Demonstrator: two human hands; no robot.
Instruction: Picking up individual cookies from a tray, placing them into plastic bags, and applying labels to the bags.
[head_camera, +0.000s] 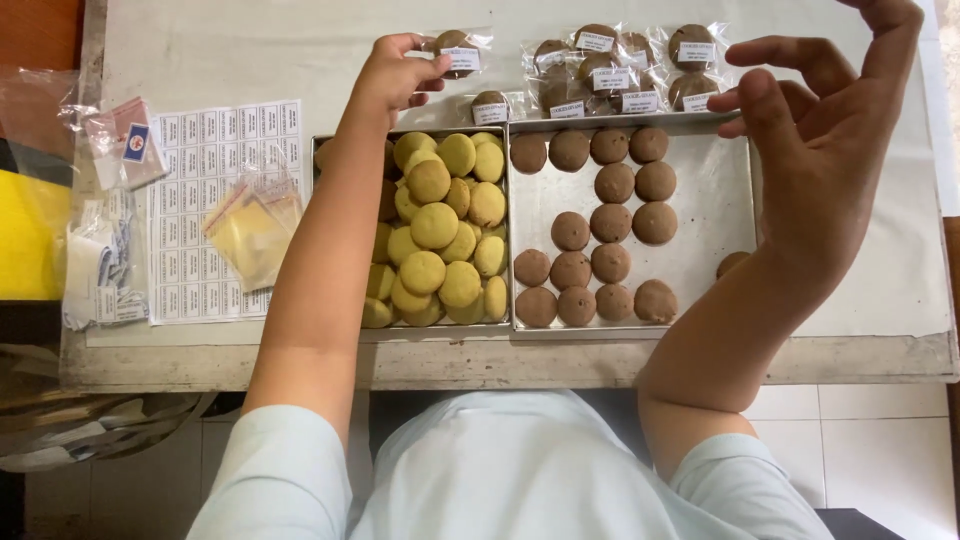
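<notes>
**Wrapped cookie pinched at the far edge**

I see my left hand (398, 75) reaching past the tray of yellow cookies (440, 230) and pinching a wrapped brown cookie (455, 52) between thumb and fingers, near the table's far edge. My right hand (825, 130) hovers spread and holds nothing, above the far right corner of the tray of brown cookies (720, 200). The pile of wrapped cookies (620, 70) lies between both hands, nearer the right.

A brown cookie in a clear labelled packet (455, 52) lies beyond the yellow-cookie tray.
</notes>
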